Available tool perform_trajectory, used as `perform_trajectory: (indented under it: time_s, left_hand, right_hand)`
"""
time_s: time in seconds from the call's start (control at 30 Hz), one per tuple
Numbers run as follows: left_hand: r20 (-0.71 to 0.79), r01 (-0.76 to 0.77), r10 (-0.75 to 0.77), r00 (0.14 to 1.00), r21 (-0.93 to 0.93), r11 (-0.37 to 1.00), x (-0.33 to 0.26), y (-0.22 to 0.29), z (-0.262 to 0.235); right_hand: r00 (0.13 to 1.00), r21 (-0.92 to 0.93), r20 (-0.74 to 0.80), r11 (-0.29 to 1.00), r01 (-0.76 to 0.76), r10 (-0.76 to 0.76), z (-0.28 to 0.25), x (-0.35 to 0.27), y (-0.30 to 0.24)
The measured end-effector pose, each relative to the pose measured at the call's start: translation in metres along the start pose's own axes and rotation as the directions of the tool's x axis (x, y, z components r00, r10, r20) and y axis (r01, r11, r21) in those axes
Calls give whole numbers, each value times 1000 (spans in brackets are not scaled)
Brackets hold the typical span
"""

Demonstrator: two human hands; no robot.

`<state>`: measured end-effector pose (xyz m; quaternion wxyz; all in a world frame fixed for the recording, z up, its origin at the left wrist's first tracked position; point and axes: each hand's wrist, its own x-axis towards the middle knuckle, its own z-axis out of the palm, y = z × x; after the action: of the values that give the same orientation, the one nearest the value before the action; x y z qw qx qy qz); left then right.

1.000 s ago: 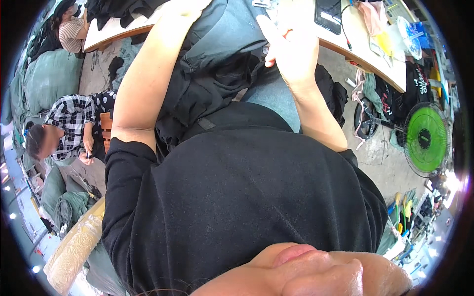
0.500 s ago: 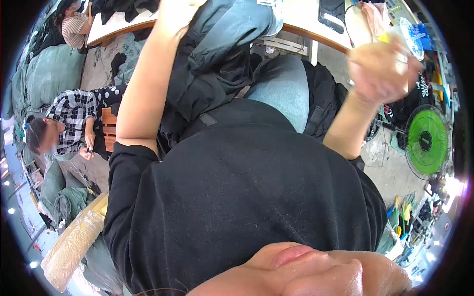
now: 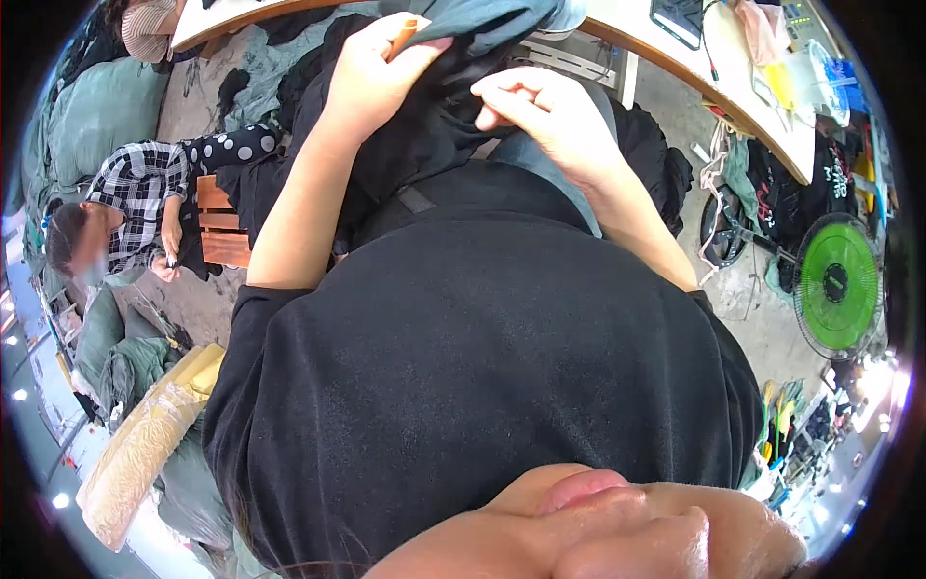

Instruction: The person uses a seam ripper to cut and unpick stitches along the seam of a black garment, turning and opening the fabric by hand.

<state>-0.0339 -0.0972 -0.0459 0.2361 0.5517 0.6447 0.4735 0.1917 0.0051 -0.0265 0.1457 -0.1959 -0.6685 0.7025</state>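
While both forearms rise toward the upper centre of the head view, we note the left hand (image 3: 371,72) clenched on the dark garment (image 3: 424,145), a small orange tool (image 3: 402,39) between its fingers. Our right hand (image 3: 550,116), fingers curled, pinches the same cloth just beside it. A green fan (image 3: 837,287) stands at right.

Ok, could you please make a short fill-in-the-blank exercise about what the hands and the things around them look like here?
1. Both hands grip a dark ____ garment.
2. The left hand also holds a small ____ tool.
3. The round fan on the floor is ____.
4. The right hand lies to the ____ of the left hand.

Missing words: black; orange; green; right
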Motion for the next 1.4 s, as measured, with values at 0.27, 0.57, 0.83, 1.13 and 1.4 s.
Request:
perform_trajectory:
  time_s: [0.27, 0.57, 0.83, 1.13, 1.4]
  left_hand:
    - [74, 223, -269, 960, -783, 581, -18, 41, -12]
    - [-578, -373, 405, 709, 180, 910, 29, 44, -48]
    - [-236, -381, 462, 855, 319, 868, 9, 44, -12]
    - [50, 68, -52, 997, -413, 908, 5, 63, 21]
    - [119, 81, -23, 993, -508, 858, -7, 63, 22]
  right_hand:
    - [987, -54, -127, 994, 91, -97, 21, -10, -33]
    - [901, -438, -376, 898, 32, -215, 34, 22, 40]
    - [951, -164, -304, 986, 3, -53, 30, 34, 56]
    - [951, -92, -282, 991, 100, -122, -1, -31, -12]
    - [819, -351, -553, 934, -64, -151, -101, -54, -68]
